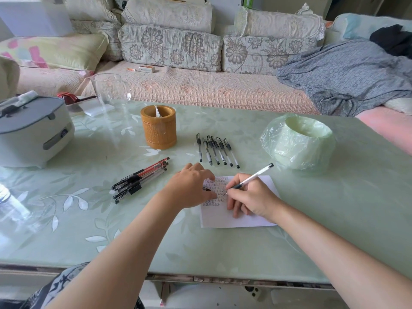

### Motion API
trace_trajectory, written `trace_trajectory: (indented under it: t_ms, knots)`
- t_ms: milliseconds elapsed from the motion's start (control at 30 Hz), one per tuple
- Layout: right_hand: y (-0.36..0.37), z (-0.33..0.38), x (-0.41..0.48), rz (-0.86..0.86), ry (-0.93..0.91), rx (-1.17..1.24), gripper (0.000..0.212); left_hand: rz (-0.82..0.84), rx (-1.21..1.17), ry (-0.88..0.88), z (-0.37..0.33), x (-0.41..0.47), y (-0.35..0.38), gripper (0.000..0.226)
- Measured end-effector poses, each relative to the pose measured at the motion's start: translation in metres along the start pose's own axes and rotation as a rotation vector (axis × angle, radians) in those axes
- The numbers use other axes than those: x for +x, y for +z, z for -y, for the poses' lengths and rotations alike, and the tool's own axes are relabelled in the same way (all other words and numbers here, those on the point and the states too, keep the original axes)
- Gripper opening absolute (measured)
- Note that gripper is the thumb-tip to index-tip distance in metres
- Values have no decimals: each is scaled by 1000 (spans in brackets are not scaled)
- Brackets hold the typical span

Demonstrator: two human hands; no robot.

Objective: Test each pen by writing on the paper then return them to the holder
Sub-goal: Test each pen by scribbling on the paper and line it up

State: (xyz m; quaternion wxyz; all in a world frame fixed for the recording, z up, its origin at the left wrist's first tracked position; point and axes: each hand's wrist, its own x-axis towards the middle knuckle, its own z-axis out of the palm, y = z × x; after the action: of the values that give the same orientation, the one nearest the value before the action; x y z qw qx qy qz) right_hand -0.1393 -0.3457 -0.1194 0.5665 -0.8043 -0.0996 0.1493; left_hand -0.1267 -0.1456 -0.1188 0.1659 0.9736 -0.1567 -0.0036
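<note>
My right hand (252, 198) grips a white pen (256, 175) with its tip on the white paper (240, 219), among rows of small written marks. My left hand (191, 186) rests on the paper's left part, fingers curled, with a small dark pen cap (206, 188) at its fingertips. A brown cylindrical holder (158, 127) stands behind, with one item in it. Several black pens (216, 151) lie in a row to the holder's right. A pile of red and black pens (140, 179) lies left of my left hand.
A grey-white appliance (33, 130) sits at the table's left, with a glass jug (111, 89) behind it. A green round container wrapped in plastic (299, 143) stands at the right. A sofa with cushions runs behind the glass-topped table (200, 253).
</note>
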Motion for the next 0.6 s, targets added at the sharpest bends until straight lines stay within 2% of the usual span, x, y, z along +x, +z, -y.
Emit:
trace_trajectory:
  t_ms: [167,400,600]
  knots:
    - [3,-3,0,-22,-69,-67,22,17,1,-5,1,3,-1,51]
    - [5,-6,0,-16,-108,-35,21,-53,-17,31,2,3,3,50]
    - [5,-11,3,1,-132,-36,25,-47,-65,56,-1,3,8,46]
